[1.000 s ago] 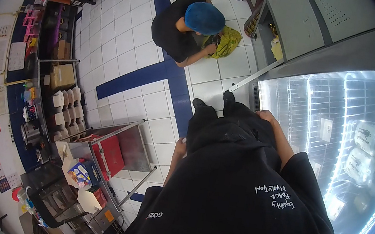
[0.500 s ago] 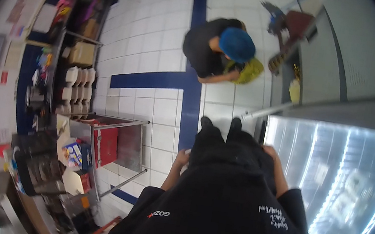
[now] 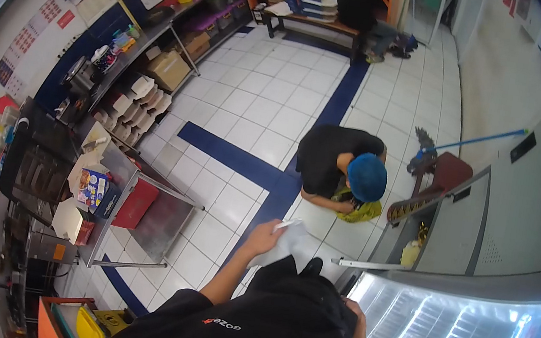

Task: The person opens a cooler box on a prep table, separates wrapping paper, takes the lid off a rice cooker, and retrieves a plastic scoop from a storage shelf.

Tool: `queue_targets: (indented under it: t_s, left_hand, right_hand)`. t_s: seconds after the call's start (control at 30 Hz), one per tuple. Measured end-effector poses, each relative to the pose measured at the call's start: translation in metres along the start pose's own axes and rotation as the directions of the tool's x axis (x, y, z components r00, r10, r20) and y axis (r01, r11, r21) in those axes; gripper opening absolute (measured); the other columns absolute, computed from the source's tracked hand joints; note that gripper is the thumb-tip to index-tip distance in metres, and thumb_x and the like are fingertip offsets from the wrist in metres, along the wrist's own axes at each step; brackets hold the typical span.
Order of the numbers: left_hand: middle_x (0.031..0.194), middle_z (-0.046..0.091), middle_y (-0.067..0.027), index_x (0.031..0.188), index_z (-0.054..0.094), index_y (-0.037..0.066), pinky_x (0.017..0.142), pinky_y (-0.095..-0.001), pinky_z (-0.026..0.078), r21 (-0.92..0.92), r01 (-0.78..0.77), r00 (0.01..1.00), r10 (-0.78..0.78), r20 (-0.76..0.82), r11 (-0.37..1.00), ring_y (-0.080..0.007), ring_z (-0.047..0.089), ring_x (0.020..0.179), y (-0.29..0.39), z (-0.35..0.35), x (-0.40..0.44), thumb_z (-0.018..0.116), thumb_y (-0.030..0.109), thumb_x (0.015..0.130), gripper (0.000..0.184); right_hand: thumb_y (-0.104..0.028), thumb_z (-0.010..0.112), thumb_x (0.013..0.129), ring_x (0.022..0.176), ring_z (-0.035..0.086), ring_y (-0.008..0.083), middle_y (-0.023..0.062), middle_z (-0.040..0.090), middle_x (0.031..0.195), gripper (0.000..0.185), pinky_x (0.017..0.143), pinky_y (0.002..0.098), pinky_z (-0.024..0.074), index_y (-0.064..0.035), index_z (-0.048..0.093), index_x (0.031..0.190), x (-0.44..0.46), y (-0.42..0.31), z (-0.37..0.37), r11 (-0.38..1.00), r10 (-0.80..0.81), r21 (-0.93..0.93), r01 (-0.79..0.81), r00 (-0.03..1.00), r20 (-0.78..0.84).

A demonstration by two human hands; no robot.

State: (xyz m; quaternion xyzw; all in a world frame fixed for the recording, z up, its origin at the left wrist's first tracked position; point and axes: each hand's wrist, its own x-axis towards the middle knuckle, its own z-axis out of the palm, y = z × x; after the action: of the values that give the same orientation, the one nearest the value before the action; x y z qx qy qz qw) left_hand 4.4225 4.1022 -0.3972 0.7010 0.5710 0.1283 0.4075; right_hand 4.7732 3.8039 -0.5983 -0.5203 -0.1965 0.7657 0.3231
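Note:
My left hand [image 3: 263,237] is raised in front of my body, its fingers closed on a white sheet [image 3: 288,241] that looks like paper or thin cloth and hangs over my dark trousers. Low at my right side is my right hand [image 3: 354,310], beside the lit glass-front fridge [image 3: 441,331]; its fingers are partly hidden against my dark clothing. A crouching person in a blue hair cover [image 3: 367,177] handles a yellow bag [image 3: 367,212] on the tiled floor ahead of me.
A steel table [image 3: 162,223] with boxes stands at the left. Shelves with egg-tray-like cartons [image 3: 137,109] line the left wall. Another person [image 3: 355,1] is at an orange desk at the back. A blue-handled broom [image 3: 482,140] and grey cabinets stand right.
The view has tilted up and shows more of the room. My left hand has risen from my side, and the white sheet now shows in it. My right hand stays low.

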Motion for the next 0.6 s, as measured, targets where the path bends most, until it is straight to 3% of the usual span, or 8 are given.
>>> queue_targets:
  t_s: [0.1,0.13,0.17,0.23,0.37,0.4,0.5,0.6]
  left_hand:
    - [0.107,0.071,-0.0268,0.119,0.065,0.001,0.089,-0.0506,0.051,-0.051,-0.092,0.994,0.094,0.047,0.994,-0.0458,0.066,0.104,0.02,0.028,0.015,0.046,0.049,0.104,0.054]
    - [0.107,0.071,-0.0272,0.122,0.064,0.0,0.09,-0.0496,0.051,-0.082,-0.122,0.991,0.126,0.045,0.989,-0.0451,0.067,0.104,0.017,0.045,0.02,0.044,0.051,0.105,0.057]
    - [0.109,0.071,-0.0271,0.125,0.064,0.001,0.092,-0.0482,0.051,-0.117,-0.122,0.985,0.135,0.104,0.986,-0.0436,0.067,0.105,0.037,0.046,0.016,0.044,0.051,0.105,0.057]
    - [0.112,0.07,-0.0266,0.129,0.063,0.002,0.095,-0.0442,0.05,-0.209,-0.038,0.951,0.099,0.291,0.977,-0.0399,0.067,0.106,0.082,0.041,-0.002,0.047,0.047,0.106,0.053]
    - [0.11,0.071,-0.0243,0.128,0.063,0.003,0.092,-0.0407,0.051,-0.29,-0.145,0.89,0.253,0.38,0.946,-0.0322,0.069,0.103,0.072,0.082,-0.009,0.053,0.04,0.105,0.045]
    - [0.11,0.071,-0.0243,0.128,0.063,0.003,0.092,-0.0407,0.051,-0.285,-0.145,0.893,0.25,0.375,0.948,-0.0322,0.069,0.103,0.075,0.083,-0.015,0.053,0.04,0.105,0.045]
    - [0.111,0.07,-0.0243,0.127,0.062,0.0,0.093,-0.0408,0.05,-0.193,-0.117,0.879,0.192,0.437,0.974,-0.0323,0.068,0.105,0.068,0.082,-0.027,0.054,0.037,0.104,0.044]
    - [0.106,0.071,-0.0213,0.126,0.062,-0.002,0.087,-0.0379,0.052,-0.188,-0.114,0.925,0.173,0.338,0.975,-0.0275,0.069,0.097,0.049,0.083,-0.029,0.054,0.036,0.105,0.045]
  right_hand:
    - [-0.041,0.057,0.1,0.12,0.061,0.0238,0.0138,0.067,0.131,0.053,0.107,0.0353,0.044,-0.0003,0.063,0.133,0.002,-0.007,0.004,0.952,-0.303,-0.001,0.305,0.948,0.095]
    - [-0.051,0.057,0.1,0.129,0.055,0.0216,0.0128,0.061,0.139,0.063,0.112,0.0351,0.0381,-0.0019,0.057,0.141,0.027,-0.038,0.013,0.89,0.15,-0.428,-0.156,0.988,-0.048]
    - [-0.051,0.057,0.1,0.129,0.055,0.0216,0.0128,0.061,0.139,0.063,0.112,0.0351,0.0381,-0.0019,0.057,0.141,0.025,-0.076,0.038,0.89,0.128,-0.436,-0.135,0.991,-0.044]
    - [-0.056,0.059,0.099,0.13,0.055,0.0228,0.0125,0.058,0.142,0.07,0.112,0.038,0.0388,-0.0041,0.053,0.145,-0.002,-0.132,0.077,0.946,0.156,-0.272,-0.174,0.984,-0.086]
    - [-0.034,0.068,0.099,0.12,0.062,0.0209,0.01,0.063,0.134,0.051,0.1,0.0349,0.0481,-0.0006,0.058,0.135,0.003,-0.152,0.104,0.935,-0.101,0.351,0.06,0.99,0.099]
    - [-0.021,0.069,0.098,0.113,0.066,0.0201,0.0085,0.068,0.126,0.038,0.095,0.0329,0.0512,-0.0001,0.061,0.128,0.011,-0.152,0.104,0.938,-0.063,0.345,0.031,0.995,0.082]
    - [-0.018,0.07,0.097,0.105,0.069,0.0207,0.0081,0.072,0.115,0.032,0.091,0.0349,0.0538,-0.0013,0.065,0.124,0.026,-0.135,0.109,0.974,-0.048,0.224,0.039,0.998,0.035]
    - [-0.01,0.07,0.095,0.098,0.07,0.0215,0.0089,0.072,0.11,0.025,0.085,0.0363,0.0572,-0.0028,0.067,0.119,0.022,-0.133,0.128,0.907,-0.099,0.412,0.089,0.995,0.003]
